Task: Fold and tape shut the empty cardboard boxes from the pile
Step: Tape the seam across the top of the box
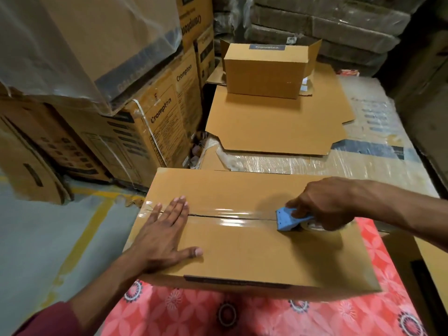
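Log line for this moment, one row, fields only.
step: taping top seam | left hand: flat on box | right hand: grips blue tape dispenser near right end | tape: covers most of seam

Tan cardboard box (242,251), blue tape dispenser (289,219), red floral-patterned cloth (194,311), yellow-striped grey floor (48,238)

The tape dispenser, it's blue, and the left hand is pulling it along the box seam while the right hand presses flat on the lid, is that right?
The hands are swapped. The head view shows the right hand gripping the blue tape dispenser on the box seam, while the left hand presses flat.
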Available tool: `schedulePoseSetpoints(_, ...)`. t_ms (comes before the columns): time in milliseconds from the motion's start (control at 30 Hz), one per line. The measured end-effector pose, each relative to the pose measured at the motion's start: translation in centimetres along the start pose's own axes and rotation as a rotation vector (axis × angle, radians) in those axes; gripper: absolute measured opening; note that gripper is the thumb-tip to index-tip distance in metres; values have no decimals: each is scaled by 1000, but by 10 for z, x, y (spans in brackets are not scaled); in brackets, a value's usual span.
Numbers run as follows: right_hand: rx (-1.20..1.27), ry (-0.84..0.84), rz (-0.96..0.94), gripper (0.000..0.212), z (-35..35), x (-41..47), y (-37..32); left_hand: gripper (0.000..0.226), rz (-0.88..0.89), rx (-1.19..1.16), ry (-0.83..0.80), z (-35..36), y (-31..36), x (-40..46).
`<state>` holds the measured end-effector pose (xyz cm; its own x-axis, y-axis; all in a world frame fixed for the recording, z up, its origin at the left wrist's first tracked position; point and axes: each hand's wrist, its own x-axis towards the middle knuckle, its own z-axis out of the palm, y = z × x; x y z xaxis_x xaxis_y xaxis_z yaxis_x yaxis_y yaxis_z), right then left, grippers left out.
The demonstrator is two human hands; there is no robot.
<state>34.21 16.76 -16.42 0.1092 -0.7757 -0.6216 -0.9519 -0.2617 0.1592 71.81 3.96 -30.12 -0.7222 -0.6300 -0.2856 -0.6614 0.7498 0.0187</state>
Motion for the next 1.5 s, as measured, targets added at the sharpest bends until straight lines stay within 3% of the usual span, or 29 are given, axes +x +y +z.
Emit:
schedulePoseSetpoints(133,47,76,-86,42,12,-2,4,134,42,32,-67,-14,58,21)
schedulePoseSetpoints(300,42,126,-107,61,12,-12,-3,133,272,-26,-88,-21,165,59)
schedulePoseSetpoints(433,83,138,-119,64,11,-19,-4,123,316,-62,-53,-17,161,59)
schedulePoseSetpoints(533,118,138,-122,62,10,-20,-5,116,181,-38,0,-4,89,28)
schedulePoseSetpoints(667,144,151,-147,61,9,-18,-4,124,-169,-15,21,3,-7,-23)
schedulePoseSetpoints(800,111,141,-165,59,11,-19,-4,137,-318,-11,-51,-5,6,-20)
schedulePoseSetpoints(867,99,123,-140,57,11,-21,-3,138,-243,-35,-55,-9,46,-2)
schedulePoseSetpoints(933,65,126,-127,52,13,-20,-4,135,-53,-63,-63,-15,98,20)
schedulePoseSetpoints(1067,-58,84,-85,28,17,-14,-13,139,250,-43,-56,-20,185,52)
schedulePoseSetpoints(1200,-71,72,-29,30,12,-12,-17,144,232,-29,-9,-13,192,55)
schedulePoseSetpoints(1333,-98,-63,17,23,3,-15,-17,141,226,-34,-12,-12,192,55)
schedulePoseSetpoints(1500,-113,-143,69,35,9,-31,5,142,212,-38,-18,-13,191,55)
